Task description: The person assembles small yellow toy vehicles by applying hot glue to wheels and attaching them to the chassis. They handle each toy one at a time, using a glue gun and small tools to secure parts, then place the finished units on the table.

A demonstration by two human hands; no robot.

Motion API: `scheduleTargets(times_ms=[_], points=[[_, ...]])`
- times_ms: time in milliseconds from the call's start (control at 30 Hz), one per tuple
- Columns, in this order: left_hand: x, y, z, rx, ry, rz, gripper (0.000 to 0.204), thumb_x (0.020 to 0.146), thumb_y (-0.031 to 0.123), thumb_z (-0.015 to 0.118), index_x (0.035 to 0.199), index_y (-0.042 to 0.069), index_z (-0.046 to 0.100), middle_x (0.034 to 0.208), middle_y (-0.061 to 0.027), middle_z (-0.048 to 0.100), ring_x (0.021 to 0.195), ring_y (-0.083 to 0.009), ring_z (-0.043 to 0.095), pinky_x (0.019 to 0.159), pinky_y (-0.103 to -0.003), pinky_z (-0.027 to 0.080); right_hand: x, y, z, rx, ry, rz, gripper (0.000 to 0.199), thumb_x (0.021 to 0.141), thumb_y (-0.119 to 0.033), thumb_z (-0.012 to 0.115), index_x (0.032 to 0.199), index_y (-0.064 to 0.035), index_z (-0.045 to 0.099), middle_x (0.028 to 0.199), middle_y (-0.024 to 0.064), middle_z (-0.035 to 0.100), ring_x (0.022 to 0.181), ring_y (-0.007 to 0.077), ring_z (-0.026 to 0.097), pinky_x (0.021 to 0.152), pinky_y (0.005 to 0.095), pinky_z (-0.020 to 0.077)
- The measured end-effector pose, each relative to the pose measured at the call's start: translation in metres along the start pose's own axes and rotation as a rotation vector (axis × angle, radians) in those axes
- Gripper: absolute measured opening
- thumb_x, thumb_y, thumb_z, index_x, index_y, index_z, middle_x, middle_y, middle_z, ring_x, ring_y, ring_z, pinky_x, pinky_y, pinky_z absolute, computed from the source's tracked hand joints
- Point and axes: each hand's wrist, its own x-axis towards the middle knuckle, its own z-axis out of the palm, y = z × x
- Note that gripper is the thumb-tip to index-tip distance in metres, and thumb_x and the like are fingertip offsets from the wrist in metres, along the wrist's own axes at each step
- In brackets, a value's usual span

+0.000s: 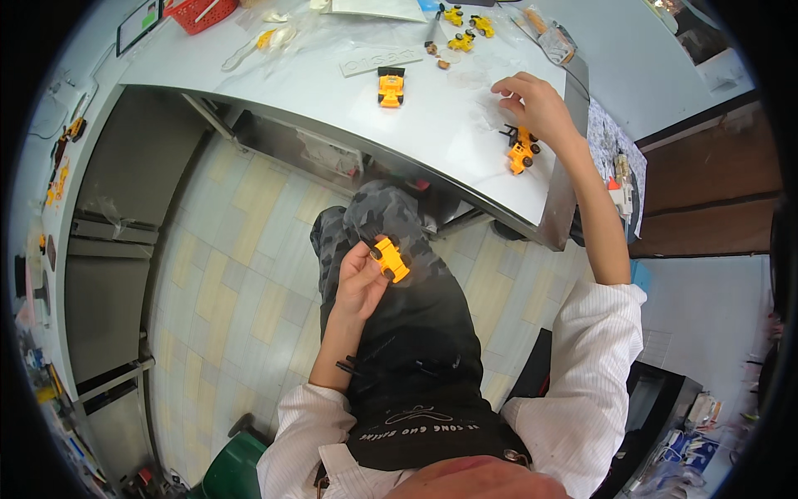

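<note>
Over my lap, my left hand (pixel 361 281) is closed on a small yellow toy vehicle (pixel 391 259) with black wheels, pinched between thumb and fingers. My right hand (pixel 536 106) reaches over the white table on the right, palm down. Its fingers are loosely bent and apart, with nothing visible in them. Just below that hand lies another yellow toy vehicle (pixel 522 154) with black wheels and a black fork-like part. Farther left on the table is a yellow toy loader (pixel 391 87) with a black bucket. I cannot tell whether the right hand touches anything.
Several small yellow toy vehicles (pixel 462 40) sit at the back, near small brown pieces (pixel 444 65). A raised-letter strip (pixel 380 62), a red basket (pixel 202 13) and a clear plastic packet (pixel 544 37) are also on the table (pixel 316 104). A green bin (pixel 237 467) stands at lower left.
</note>
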Motion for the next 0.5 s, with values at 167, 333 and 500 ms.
scheduleTargets(times_ms=[167, 333, 500], points=[[-0.005, 0.003, -0.016, -0.004, 0.003, 0.012, 0.044, 0.090, 0.010, 0.066, 0.130, 0.001, 0.050, 0.121, -0.0126, 0.062, 0.109, -0.0233, 0.063, 0.094, -0.039, 0.051, 0.003, 0.004, 0.006, -0.077, -0.017, -0.007, 0.013, 0.082, -0.008, 0.068, 0.095, -0.0080, 0.071, 0.086, 0.0118, 0.068, 0.077, 0.0275, 0.065, 0.069, 0.0328, 0.0511], [-0.003, 0.004, -0.013, -0.076, 0.024, 0.017, 0.046, 0.087, 0.011, 0.069, 0.128, 0.001, 0.052, 0.116, -0.0141, 0.061, 0.106, -0.0246, 0.061, 0.089, -0.036, 0.052, -0.015, -0.016, -0.024, 0.243, 0.186, 0.248, 0.012, 0.088, -0.014, 0.066, 0.092, -0.0035, 0.070, 0.081, 0.0060, 0.069, 0.074, 0.0165, 0.064, 0.067, 0.0280, 0.0498], [-0.005, 0.004, -0.018, -0.057, 0.008, -0.022, 0.045, 0.081, 0.014, 0.074, 0.120, 0.002, 0.056, 0.109, -0.0155, 0.059, 0.096, -0.0251, 0.060, 0.083, -0.034, 0.052, -0.084, -0.085, -0.034, 1.224, 0.096, 0.438, 0.014, 0.094, -0.015, 0.063, 0.093, -0.0010, 0.064, 0.073, 0.0030, 0.062, 0.066, 0.0076, 0.057, 0.058, 0.0201, 0.0433]])
